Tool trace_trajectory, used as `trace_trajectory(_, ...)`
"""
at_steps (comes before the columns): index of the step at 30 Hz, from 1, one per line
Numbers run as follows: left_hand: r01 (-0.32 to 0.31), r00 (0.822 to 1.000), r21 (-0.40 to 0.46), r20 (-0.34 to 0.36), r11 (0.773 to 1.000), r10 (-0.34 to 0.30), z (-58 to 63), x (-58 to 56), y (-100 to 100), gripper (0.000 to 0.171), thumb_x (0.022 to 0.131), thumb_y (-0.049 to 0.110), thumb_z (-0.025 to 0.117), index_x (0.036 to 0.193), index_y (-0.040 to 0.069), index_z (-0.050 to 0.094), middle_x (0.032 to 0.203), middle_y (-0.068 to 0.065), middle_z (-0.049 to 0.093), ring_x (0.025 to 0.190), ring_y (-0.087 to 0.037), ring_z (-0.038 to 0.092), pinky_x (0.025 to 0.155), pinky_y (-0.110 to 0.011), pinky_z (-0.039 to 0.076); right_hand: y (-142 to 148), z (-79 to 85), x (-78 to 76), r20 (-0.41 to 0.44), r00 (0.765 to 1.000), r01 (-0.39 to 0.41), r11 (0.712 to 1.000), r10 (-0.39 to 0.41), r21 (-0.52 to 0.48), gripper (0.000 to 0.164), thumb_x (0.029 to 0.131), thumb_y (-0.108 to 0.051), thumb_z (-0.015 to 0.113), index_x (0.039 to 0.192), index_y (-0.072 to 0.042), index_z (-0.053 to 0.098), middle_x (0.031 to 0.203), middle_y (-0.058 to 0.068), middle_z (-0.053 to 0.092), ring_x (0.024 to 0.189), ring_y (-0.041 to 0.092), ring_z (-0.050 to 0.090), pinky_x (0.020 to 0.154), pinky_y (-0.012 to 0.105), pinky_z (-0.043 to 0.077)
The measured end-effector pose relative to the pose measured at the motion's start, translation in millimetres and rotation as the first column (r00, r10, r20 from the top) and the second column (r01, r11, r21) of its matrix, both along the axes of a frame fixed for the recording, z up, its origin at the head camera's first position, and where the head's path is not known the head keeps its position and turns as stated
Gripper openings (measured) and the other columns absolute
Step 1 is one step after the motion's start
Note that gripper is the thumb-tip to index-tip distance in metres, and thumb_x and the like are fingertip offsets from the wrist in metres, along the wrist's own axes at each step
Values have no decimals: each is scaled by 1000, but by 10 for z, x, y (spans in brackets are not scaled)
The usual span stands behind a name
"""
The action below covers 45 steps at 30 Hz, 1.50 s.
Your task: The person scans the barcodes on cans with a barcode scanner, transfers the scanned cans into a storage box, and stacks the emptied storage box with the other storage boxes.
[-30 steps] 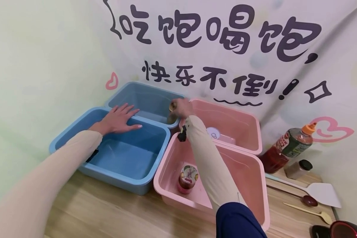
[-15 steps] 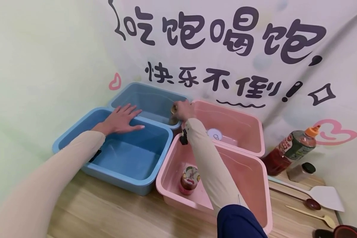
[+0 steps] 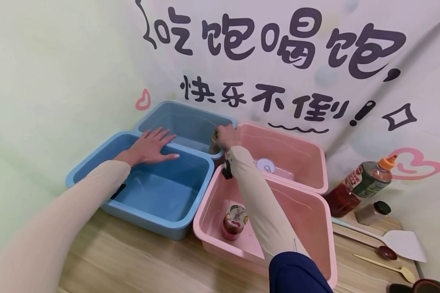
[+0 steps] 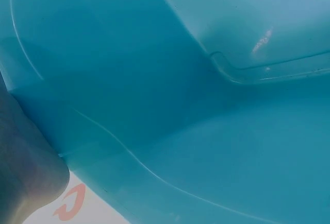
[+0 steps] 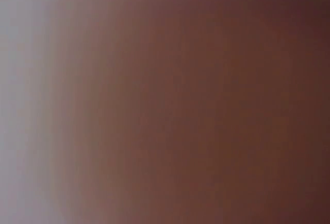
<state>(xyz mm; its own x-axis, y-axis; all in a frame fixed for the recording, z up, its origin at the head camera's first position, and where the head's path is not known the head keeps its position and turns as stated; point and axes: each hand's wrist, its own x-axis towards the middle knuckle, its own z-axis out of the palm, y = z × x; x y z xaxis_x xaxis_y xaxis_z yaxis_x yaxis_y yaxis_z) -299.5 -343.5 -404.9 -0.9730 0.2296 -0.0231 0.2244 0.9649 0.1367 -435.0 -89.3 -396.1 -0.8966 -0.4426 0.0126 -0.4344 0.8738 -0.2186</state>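
Observation:
At the right end of the back blue bin (image 3: pixel 183 122), my right hand (image 3: pixel 228 136) holds a small jar-like container with a gold-coloured top (image 3: pixel 215 136). Fingers hide most of it, and the right wrist view is only a brown blur. My left hand (image 3: pixel 152 147) lies palm down with fingers spread, across the rim where the two blue bins meet. Below it is the front blue bin (image 3: pixel 157 221), whose blue inside fills the left wrist view. A jar with a printed lid (image 3: pixel 236 221) stands inside the front pink bin (image 3: pixel 205 240), left of my right forearm.
In the back pink bin (image 3: pixel 311 150) lies a white round lid-like thing (image 3: pixel 265 165). To the right stand a red sauce bottle (image 3: pixel 359 187) and a black-capped jar (image 3: pixel 374 212). A white spatula (image 3: pixel 403 244), a dark spoon (image 3: pixel 386 252) and a wooden spoon (image 3: pixel 405 273) lie in front of them.
The whole head view has shifted a little, so things appear slightly further right. Both hands keep their places at the bins, the right one with the small container.

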Motion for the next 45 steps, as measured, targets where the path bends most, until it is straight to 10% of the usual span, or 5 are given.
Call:
trace_trajectory(32, -1, 1000, 9, -10, 1000, 1, -12, 1, 5, 87, 92, 63, 53, 158, 12, 29, 164, -22, 24, 153, -46, 10, 121, -66, 4, 32, -4, 5, 3, 1000, -24, 999, 24, -29, 36, 83, -30, 82, 114, -17, 70, 104, 4, 68, 96, 22, 55, 98, 46, 38)
trace_trajectory(45, 10, 1000, 2, -1, 1000, -10, 39, 27, 28, 86, 93, 63, 52, 158, 11, 29, 163, -23, 25, 152, -47, 13, 120, -67, 7, 237, 298, 98, 75, 980, -162, 962, 182, -220, 55, 91, -22, 74, 140, -6, 55, 141, 15, 58, 126, 30, 55, 108, 44, 46)
